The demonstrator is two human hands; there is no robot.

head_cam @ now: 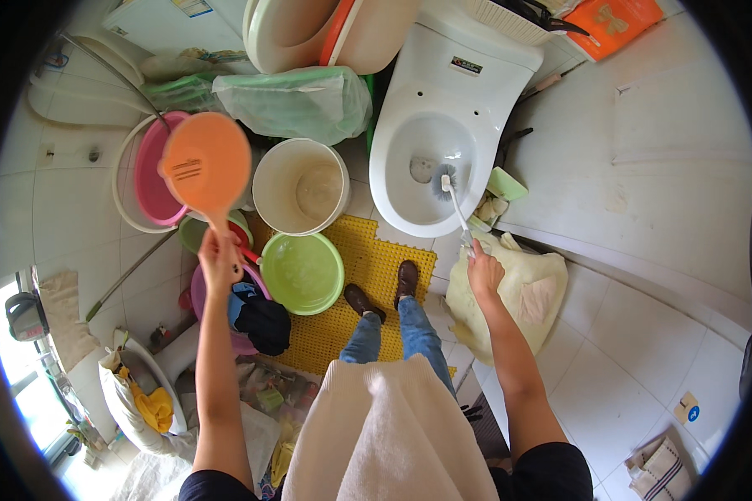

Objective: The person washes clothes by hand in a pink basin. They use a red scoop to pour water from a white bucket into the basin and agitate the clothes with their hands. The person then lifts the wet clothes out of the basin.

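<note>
My left hand (220, 258) is closed around the handle of an orange plastic dipper (207, 161), held up over the pink basin (153, 169) and the tubs at left. The dipper's underside, which bears writing, faces the camera. My right hand (485, 269) grips the white handle of a toilet brush (446, 183). Its grey bristles are inside the bowl of a white toilet (381, 181), just right of the drain hole, where some foamy water shows. The toilet seat is not on the bowl rim.
A white bucket (262, 188) and a green basin of water (333, 275) stand left of my feet, partly on a yellow perforated mat (376, 250). A purple tub (244, 344) holds dark cloth. A pale yellow cloth cover (507, 294) lies under my right forearm, beside the wall.
</note>
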